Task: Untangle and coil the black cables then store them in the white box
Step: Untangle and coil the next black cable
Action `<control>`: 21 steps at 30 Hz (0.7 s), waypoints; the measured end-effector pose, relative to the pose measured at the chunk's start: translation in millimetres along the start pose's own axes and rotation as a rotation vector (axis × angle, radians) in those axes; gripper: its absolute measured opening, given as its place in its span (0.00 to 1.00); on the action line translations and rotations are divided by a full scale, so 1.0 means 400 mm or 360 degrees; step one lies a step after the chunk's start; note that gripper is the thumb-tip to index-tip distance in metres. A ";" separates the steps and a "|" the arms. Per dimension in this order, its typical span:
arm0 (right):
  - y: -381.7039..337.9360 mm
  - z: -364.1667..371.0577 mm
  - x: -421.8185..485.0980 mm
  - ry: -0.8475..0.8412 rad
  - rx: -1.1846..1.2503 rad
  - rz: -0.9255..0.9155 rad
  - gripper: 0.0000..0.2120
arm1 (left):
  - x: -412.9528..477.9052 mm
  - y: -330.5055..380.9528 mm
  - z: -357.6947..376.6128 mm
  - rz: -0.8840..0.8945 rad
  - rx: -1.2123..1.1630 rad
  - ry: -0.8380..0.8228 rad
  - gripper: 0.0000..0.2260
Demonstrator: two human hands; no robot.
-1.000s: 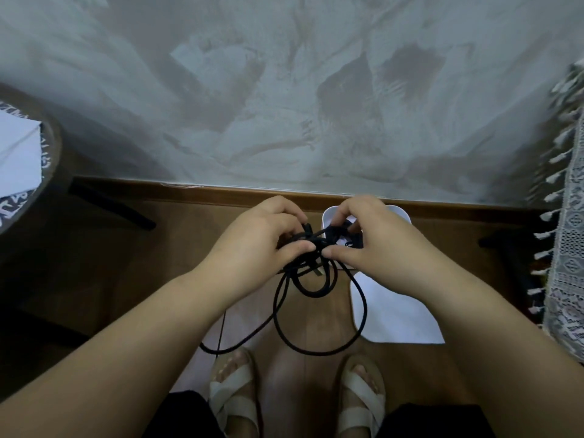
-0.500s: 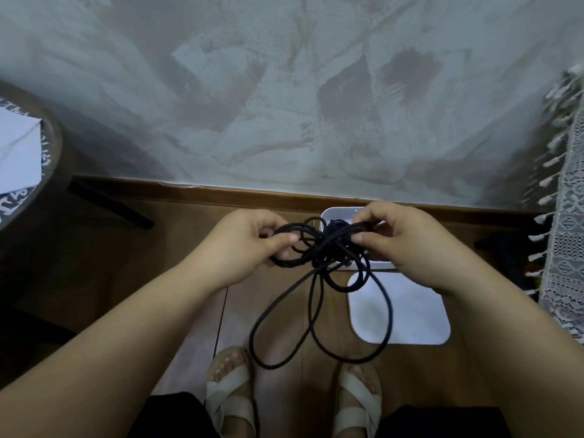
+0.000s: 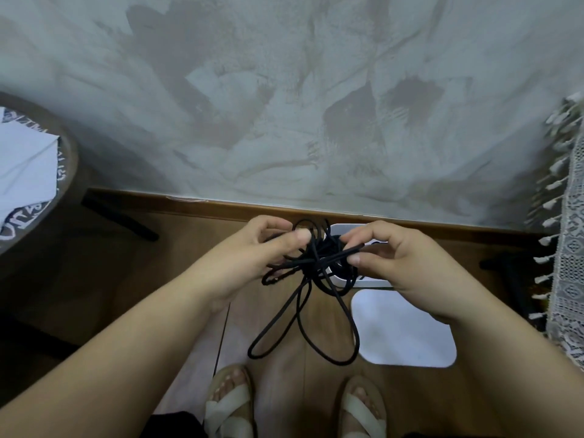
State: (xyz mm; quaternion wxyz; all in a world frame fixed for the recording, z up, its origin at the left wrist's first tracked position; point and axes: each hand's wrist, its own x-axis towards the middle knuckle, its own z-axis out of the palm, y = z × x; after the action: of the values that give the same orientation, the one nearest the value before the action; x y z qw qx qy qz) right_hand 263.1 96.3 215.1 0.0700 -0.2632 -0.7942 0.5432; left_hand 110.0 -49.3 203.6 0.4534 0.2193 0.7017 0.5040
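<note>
Both hands on the cable knot, held over the floor.
Left hand [image 3: 252, 248] and right hand [image 3: 401, 263] each pinch strands of the black cables [image 3: 316, 263], loops hanging above the sandals [image 3: 230, 406]; white box [image 3: 376, 282] just behind, lid [image 3: 404, 330] beside it.

The black cables [image 3: 316, 267] show dark against the white box [image 3: 376, 282] and the brown wooden floor [image 3: 177, 245]; the wall [image 3: 284, 105] is mottled grey with darker patches. The sandals [image 3: 229, 404] have cream straps; the lace cloth [image 3: 572, 263] is pale grey-white, with an openwork pattern and tassels.
</note>
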 end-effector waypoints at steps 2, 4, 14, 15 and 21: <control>-0.001 0.005 -0.003 -0.0003 0.0005 0.0000 0.09 | 0.001 -0.006 0.011 -0.0084 -0.0120 -0.0029 0.21; 0.000 0.007 -0.003 -0.0018 -0.0013 -0.0019 0.09 | -0.005 -0.004 0.021 -0.0089 -0.0211 -0.0049 0.09; -0.003 0.008 -0.007 -0.0011 -0.0336 -0.0125 0.16 | -0.002 -0.013 0.039 0.0419 0.0016 0.0391 0.09; -0.003 0.014 -0.009 -0.0037 -0.0345 -0.0146 0.14 | -0.001 -0.012 0.039 0.0431 -0.0005 0.0405 0.09; 0.000 0.059 -0.002 0.0099 -0.0390 -0.0128 0.04 | -0.001 -0.009 0.039 0.0444 -0.0065 0.0400 0.09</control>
State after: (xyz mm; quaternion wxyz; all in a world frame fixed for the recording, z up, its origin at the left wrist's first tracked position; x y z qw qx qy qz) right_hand 254.3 76.3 206.0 0.0837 -0.2546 -0.8620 0.4304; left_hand 124.3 -43.1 199.1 0.2922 0.2404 0.7053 0.5995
